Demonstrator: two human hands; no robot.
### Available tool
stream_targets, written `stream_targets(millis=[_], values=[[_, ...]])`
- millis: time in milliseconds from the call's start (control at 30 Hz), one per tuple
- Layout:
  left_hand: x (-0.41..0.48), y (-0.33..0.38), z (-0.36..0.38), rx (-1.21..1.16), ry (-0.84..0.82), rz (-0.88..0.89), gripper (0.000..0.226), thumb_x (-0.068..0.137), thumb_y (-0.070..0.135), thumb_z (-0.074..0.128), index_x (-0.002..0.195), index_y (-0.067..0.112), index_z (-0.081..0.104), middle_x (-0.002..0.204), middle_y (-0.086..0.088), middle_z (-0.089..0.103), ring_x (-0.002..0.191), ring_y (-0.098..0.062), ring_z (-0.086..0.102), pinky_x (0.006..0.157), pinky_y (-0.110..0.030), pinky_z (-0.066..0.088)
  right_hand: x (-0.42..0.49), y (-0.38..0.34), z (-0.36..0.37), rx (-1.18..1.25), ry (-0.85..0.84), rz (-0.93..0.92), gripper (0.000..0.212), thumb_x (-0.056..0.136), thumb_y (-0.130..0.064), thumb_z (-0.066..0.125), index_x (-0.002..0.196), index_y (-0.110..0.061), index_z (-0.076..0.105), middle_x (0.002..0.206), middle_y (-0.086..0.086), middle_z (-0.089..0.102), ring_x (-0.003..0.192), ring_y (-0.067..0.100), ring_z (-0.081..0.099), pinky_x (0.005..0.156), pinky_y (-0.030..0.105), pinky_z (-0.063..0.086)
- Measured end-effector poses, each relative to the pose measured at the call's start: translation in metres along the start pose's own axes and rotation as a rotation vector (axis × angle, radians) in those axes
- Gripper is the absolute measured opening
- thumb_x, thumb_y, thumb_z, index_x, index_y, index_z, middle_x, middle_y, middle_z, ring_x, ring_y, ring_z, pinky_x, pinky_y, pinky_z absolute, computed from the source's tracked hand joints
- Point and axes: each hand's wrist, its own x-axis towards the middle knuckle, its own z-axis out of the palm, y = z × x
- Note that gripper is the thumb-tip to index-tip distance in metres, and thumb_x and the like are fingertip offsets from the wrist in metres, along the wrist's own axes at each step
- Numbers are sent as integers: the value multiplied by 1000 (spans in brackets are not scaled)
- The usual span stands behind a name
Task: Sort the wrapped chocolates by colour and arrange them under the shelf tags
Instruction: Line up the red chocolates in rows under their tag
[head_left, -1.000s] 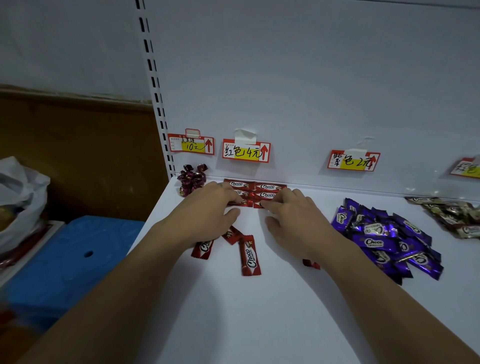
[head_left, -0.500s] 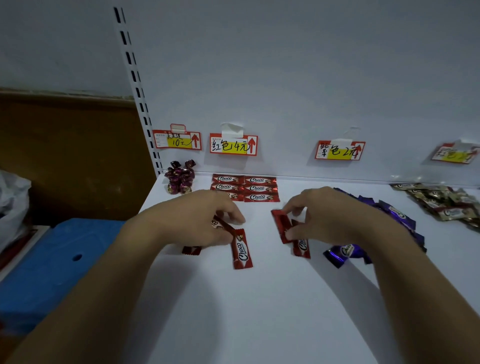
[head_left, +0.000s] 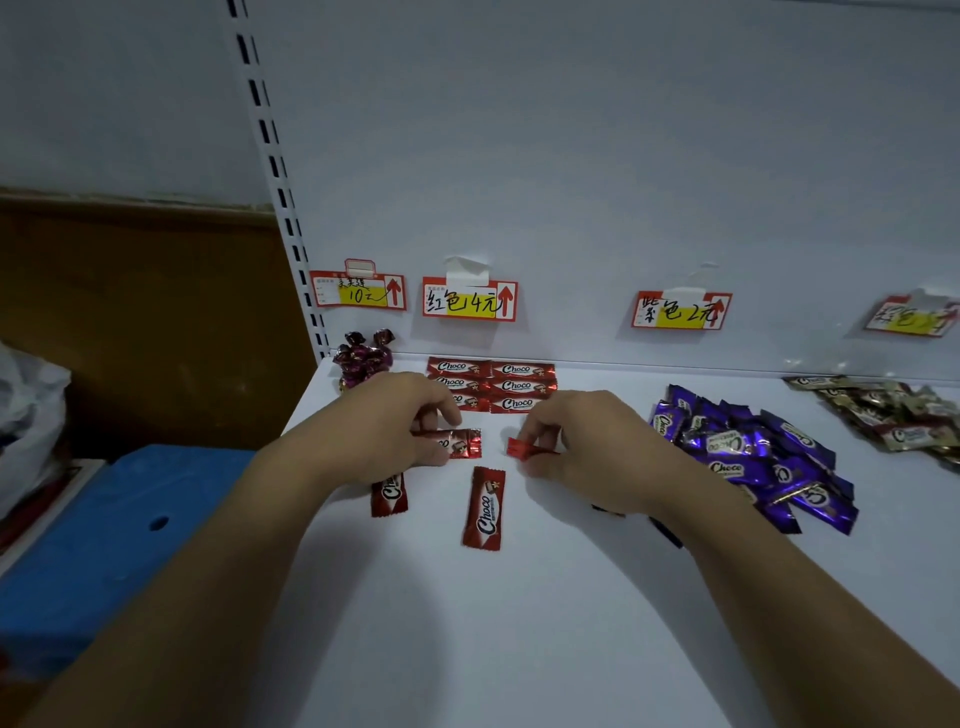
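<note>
Shelf (head_left: 519, 623): smooth, flat, matt white board that carried all the sweets.
Back panel (head_left: 571, 156): plain white sheet, bordered on its left by a slotted upright (head_left: 270, 150).
Blue box (head_left: 104, 545): hard plastic, flat-topped, with one round hole; it stood left of the shelf.
Left hand (head_left: 395, 426): grip clamped on the first held bar (head_left: 462, 442), a glossy red foil oblong lying crosswise just in front of the red block.
Right hand (head_left: 587, 447): grip pinched on the second held bar (head_left: 522, 448); only its crimped red end showed.
Purple heap (head_left: 753, 452): shiny, crinkled foil pillows, piled loosely under the purple tag (head_left: 680, 310).
Gold heap (head_left: 893, 415): similar foil packs, scattered at far right.
Red block (head_left: 519, 385): flat oblong bars in two columns against the panel, under the red tag (head_left: 470, 300).
Twist sweets (head_left: 363, 358): dark red, rounded, bunched at the back left corner.
Loose bars: one (head_left: 484, 509) lay lengthwise between the hands; another (head_left: 388, 493) lay partly under the left wrist.
</note>
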Motion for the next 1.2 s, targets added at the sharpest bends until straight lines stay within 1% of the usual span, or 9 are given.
stream_targets(millis=[200, 300, 467, 600, 800, 867, 967, 1067, 1200], values=[[4, -2, 4, -81, 94, 3, 22, 87, 21, 68, 106, 32, 67, 102, 16, 58, 90, -2, 51, 74, -13, 39, -1, 6, -14, 724, 151, 220, 8, 89, -13, 66, 96, -11, 63, 75, 0, 73, 55, 6, 65, 49, 18, 46], [6, -1, 8, -69, 140, -7, 25, 89, 24, 66, 113, 33, 66, 103, 17, 55, 90, -1, 48, 77, -15, 39, -1, 9, -16, 869, 163, 239, 14, 86, -6, 68, 97, -13, 63, 75, 5, 73, 62, 18, 69, 49, 25, 49], [9, -2, 10, -35, 165, -20, 27, 89, 32, 65, 117, 33, 64, 117, 13, 61, 95, -2, 49, 83, -19, 41, 1, 14, -13, 562, 145, 123, 26, 84, 5, 64, 73, -19, 68, 81, -7, 73, 74, 5, 66, 67, 25, 56], [5, 0, 5, 44, 171, -21, 33, 88, 33, 66, 121, 32, 62, 121, 11, 60, 104, -6, 51, 91, -25, 45, -2, 16, -15, 166, 26, 141, 46, 85, 10, 50, 91, -33, 68, 90, -22, 52, 84, 1, 53, 71, 18, 49], [2, 5, 1, 105, 179, -6, 32, 89, 27, 66, 121, 30, 62, 114, 9, 59, 95, -6, 53, 85, -22, 45, -2, 14, -15, 112, 91, 109, 10, 88, -27, 66, 96, -33, 65, 92, -19, 59, 83, 4, 56, 74, 26, 50], [3, 4, 1, 129, 164, -11, 31, 89, 28, 65, 120, 30, 63, 116, 10, 59, 94, -4, 51, 85, -21, 44, 1, 10, -7, 18, 65, 95, 21, 88, -40, 65, 107, -33, 66, 101, -18, 59, 79, 1, 51, 70, 23, 43], [3, 2, 1, 143, 134, -20, 27, 90, 26, 65, 116, 34, 65, 121, 12, 58, 98, -5, 50, 87, -24, 45, 4, 6, 0, -81, 47, 66, 26, 90, -39, 62, 115, -35, 67, 110, -12, 62, 84, 3, 49, 72, 23, 40], [4, 1, 2, 140, 104, -16, 24, 90, 24, 64, 112, 35, 67, 122, 12, 58, 101, -7, 52, 86, -23, 46, 3, 3, -2, -98, 23, 101, 26, 86, -46, 66, 107, -32, 71, 95, -12, 66, 83, 7, 55, 70, 25, 43], [5, -3, 3, 139, 108, 0, 24, 91, 20, 63, 110, 34, 67, 122, 13, 57, 99, -4, 48, 88, -22, 44, -2, 4, -9, 94, -28, 61, 16, 85, -37, 69, 101, -32, 71, 91, -14, 65, 85, 6, 59, 75, 28, 51]])
